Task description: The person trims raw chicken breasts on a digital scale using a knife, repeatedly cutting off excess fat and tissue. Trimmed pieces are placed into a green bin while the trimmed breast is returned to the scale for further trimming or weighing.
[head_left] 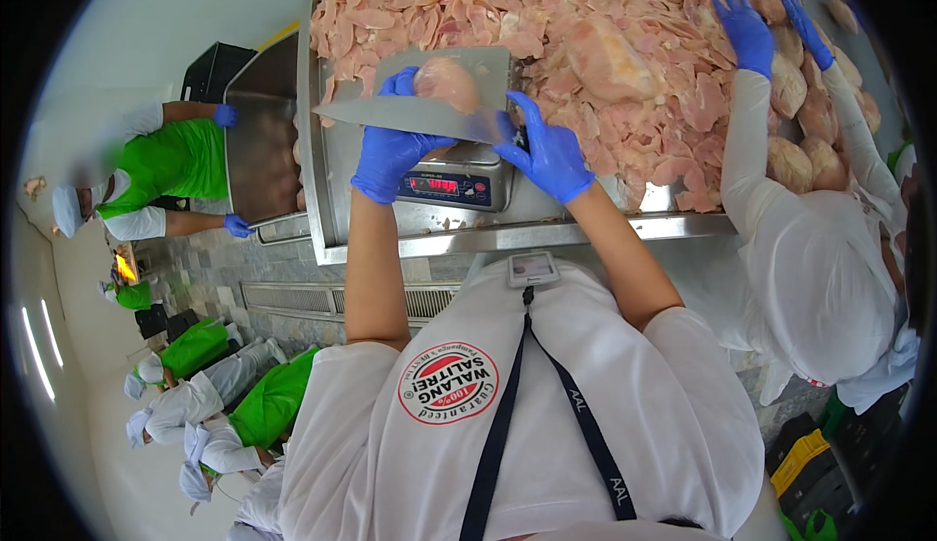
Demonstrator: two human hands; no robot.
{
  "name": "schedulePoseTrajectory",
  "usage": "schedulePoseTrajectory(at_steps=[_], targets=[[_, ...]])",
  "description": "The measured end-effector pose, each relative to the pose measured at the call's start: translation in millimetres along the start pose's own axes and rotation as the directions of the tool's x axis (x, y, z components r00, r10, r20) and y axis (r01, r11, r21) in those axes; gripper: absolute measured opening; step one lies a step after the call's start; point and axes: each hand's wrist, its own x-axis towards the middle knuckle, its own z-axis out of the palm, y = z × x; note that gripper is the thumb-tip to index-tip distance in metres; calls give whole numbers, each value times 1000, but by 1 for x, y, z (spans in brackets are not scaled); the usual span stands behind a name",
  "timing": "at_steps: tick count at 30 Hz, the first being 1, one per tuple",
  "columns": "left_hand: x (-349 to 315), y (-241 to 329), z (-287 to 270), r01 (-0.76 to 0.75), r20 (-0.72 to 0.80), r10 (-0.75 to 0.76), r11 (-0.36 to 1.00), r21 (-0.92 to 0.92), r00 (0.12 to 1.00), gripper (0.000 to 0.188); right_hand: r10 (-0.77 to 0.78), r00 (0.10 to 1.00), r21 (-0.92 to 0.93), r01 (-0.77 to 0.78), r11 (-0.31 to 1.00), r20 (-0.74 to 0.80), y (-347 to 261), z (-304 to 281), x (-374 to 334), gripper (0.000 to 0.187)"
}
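Observation:
My right hand (551, 156), in a blue glove, is closed around the dark handle of a long, wide knife (390, 112). Its blade points left and passes across my left hand (390, 156), also blue-gloved. Above the blade, the left fingertips lie against a rounded piece of pale pink meat (447, 82), and the thumb shows below the blade. The blade hides part of this grip. Under both hands is a digital scale (457, 188) with a lit red display and a flat metal pan (493, 61). Whether the meat rests on the pan, I cannot tell.
Sliced meat (420, 4) covers much of the steel table (439, 241), with a large lump (610, 58) among it. At right, a co-worker's blue-gloved hands (747, 34) are over whole lumps (789, 165). A steel cart (262, 102) and a person in a green apron (171, 165) are left.

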Motion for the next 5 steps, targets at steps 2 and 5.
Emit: schedulePoseTrajectory(at_steps=[2,5], targets=[[9,21,-5,88,56,-81,985,-149,995,80,-18,1000,15,18,1000,26,-18,-3,27,86],[19,33,-12,282,216,-212,881,-380,953,84,-31,998,33,29,999,58,-41,-5,64,85]])
